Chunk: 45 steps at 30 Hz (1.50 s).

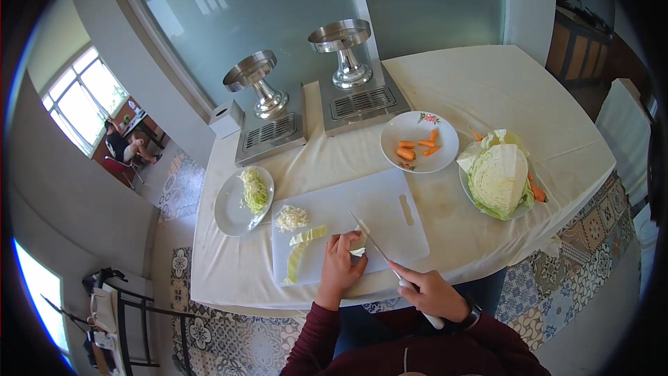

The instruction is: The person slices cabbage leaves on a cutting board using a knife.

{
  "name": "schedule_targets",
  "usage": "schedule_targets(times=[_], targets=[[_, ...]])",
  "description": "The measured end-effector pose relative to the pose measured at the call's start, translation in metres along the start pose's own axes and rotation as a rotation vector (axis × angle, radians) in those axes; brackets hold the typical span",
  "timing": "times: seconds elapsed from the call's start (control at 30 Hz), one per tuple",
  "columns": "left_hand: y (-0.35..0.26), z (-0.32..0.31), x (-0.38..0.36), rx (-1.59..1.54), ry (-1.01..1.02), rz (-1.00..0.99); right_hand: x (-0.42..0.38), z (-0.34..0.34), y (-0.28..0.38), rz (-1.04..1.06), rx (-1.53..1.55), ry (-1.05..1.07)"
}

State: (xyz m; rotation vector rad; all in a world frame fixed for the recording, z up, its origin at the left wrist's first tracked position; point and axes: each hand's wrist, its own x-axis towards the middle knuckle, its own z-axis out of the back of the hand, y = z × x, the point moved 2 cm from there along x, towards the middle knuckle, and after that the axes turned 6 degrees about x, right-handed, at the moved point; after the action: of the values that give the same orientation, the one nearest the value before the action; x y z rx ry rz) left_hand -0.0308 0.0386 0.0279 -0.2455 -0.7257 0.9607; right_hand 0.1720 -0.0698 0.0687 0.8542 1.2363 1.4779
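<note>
Frosted glass panels rise beyond the board, and a person sits by a bright window, far off to its left. Patterned tiles surround the cloth-covered table, its cream cloth lightly creased. Two shiny steel stands stand behind the white cutting board. Right of the board, a pale, leafy cabbage head sits on a plate with carrots; behind-right, a flowered plate holds small carrots. Shredded cabbage fills part of the left plate. On the board lie a fine white heap and limp green-edged strips. The left hand, fingers bent and bunched, presses a cabbage piece onto the board's near side; the right hand wraps the white-handled knife, its blade beside that piece.
</note>
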Motion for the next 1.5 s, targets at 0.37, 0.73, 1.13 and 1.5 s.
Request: schedule_targets(times=[0.37, 0.73, 1.13, 1.5], targets=[[0.004, -0.003, -0.003, -0.014, -0.078, 0.03, 0.001, -0.005, -0.004, 0.061, -0.026, -0.039], [0.002, -0.005, -0.001, 0.005, -0.071, -0.02, 0.001, -0.008, -0.01, 0.071, -0.008, -0.063], [0.0, 0.005, -0.002, -0.058, 0.065, -0.109, -0.001, -0.008, -0.009, -0.012, 0.057, -0.059], [0.004, -0.005, -0.003, -0.004, 0.049, -0.11, -0.002, -0.011, -0.007, -0.043, 0.091, -0.028]])
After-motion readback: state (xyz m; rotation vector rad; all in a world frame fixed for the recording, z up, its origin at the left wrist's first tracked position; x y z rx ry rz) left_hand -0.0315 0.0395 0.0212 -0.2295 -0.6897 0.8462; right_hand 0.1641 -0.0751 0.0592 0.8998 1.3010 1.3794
